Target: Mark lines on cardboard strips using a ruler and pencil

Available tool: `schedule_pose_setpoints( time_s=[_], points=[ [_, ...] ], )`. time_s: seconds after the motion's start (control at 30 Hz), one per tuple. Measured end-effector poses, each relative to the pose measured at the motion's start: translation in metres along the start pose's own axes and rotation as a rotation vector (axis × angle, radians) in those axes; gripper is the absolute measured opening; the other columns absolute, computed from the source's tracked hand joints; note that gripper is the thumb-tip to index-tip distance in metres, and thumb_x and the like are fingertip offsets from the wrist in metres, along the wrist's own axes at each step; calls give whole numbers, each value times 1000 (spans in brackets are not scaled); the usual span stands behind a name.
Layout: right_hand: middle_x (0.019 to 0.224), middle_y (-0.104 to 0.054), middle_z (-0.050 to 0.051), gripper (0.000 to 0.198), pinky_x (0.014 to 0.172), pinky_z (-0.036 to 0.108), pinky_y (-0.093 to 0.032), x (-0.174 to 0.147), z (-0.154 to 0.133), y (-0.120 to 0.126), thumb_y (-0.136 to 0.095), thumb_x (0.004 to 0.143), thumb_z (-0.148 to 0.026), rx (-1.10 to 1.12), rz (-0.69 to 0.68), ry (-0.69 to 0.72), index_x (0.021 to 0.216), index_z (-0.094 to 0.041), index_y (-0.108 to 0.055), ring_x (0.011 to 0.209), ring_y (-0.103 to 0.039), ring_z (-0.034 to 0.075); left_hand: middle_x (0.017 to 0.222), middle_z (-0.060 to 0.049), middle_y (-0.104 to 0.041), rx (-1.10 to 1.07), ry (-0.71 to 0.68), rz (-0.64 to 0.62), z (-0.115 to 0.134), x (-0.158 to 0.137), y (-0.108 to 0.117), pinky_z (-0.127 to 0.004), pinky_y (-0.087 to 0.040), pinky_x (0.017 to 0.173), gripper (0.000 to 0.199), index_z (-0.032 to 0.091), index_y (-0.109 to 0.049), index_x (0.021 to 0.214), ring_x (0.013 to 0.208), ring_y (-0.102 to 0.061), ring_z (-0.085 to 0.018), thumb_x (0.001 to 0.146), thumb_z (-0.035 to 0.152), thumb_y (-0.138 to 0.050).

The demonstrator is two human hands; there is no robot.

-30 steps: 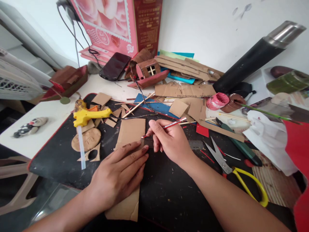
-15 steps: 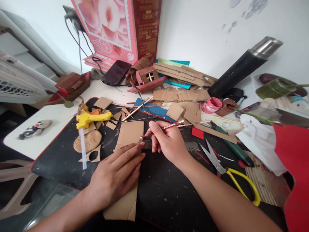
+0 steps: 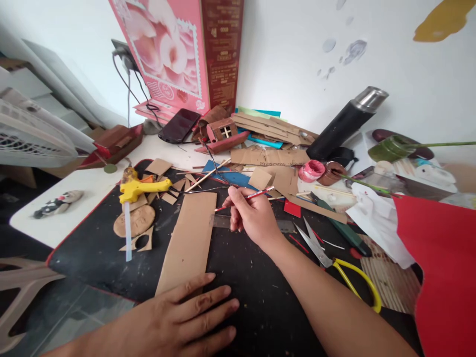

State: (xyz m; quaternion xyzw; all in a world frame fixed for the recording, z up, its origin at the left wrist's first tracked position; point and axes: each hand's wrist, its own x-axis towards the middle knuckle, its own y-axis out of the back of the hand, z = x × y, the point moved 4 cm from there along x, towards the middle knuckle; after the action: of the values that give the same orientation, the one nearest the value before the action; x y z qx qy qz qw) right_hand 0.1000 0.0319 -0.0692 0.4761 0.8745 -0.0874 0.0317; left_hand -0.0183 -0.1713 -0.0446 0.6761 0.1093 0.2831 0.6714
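My right hand (image 3: 253, 215) pinches a red pencil (image 3: 256, 194), its tip near the right edge of a long cardboard strip (image 3: 191, 233). Under that hand lies a flat metal ruler (image 3: 222, 221), partly hidden, its left end by the strip's edge. Fingers spread, my left hand (image 3: 197, 317) rests flat across the strip's near end and the black table mat. To the right of my right hand lie scissors with yellow handles (image 3: 357, 282), blades apart.
A yellow glue gun (image 3: 143, 188) lies on the left by a round clay-coloured disc (image 3: 134, 221). Cardboard scraps (image 3: 267, 153), a small model boat (image 3: 225, 136), and a black flask (image 3: 342, 121) stand behind. A green-handled cutter (image 3: 344, 230) and red sheet (image 3: 435, 258) are rightward.
My left hand has slid toward me along the cardboard strip and spread its fingers, uncovering the strip's middle. My right hand still grips the pencil. The camera view has shifted a little.
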Motion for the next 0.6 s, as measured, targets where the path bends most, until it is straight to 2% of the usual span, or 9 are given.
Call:
schedule_pose_setpoints(
  time_s=[0.1,0.23,0.37,0.5,0.6],
  points=[
    [50,-57,-8,57,38,21,-39,0,0,0,-70,97,-76,-10,-5,13,81,-21,-70,38,-58,11,167,-2,-64,29,29,29,-3,-2,-5,-44,-31,142,44,27,-68,154,158,-54,-23,112,24,-57],
    [49,-56,-8,57,38,21,-39,0,-1,0,-70,97,-76,-14,7,13,81,-21,-70,37,-58,11,165,-1,-65,17,7,60,-12,6,-2,-44,-41,137,41,25,-71,148,158,-56,-23,112,22,-52],
    [50,-57,-7,58,38,21,-40,0,-1,1,-71,96,-77,-10,13,6,80,-22,-70,38,-58,11,163,-2,-67,-18,6,54,-24,18,2,-42,-46,134,41,23,-71,148,155,-60,-24,114,23,-49],
    [49,-56,-7,60,37,21,-38,2,-3,4,-71,95,-80,-12,20,6,80,-21,-70,37,-58,11,162,-7,-67,-108,57,81,-39,23,-1,-42,-46,134,38,18,-71,146,155,-60,-25,113,29,-57],
    [49,-57,-7,59,37,20,-38,4,-6,6,-73,95,-78,-4,35,13,81,-21,-70,36,-57,11,162,-12,-66,-150,64,84,-47,25,-5,-43,-47,134,43,14,-67,150,157,-59,-26,112,33,-62]
  ],
)
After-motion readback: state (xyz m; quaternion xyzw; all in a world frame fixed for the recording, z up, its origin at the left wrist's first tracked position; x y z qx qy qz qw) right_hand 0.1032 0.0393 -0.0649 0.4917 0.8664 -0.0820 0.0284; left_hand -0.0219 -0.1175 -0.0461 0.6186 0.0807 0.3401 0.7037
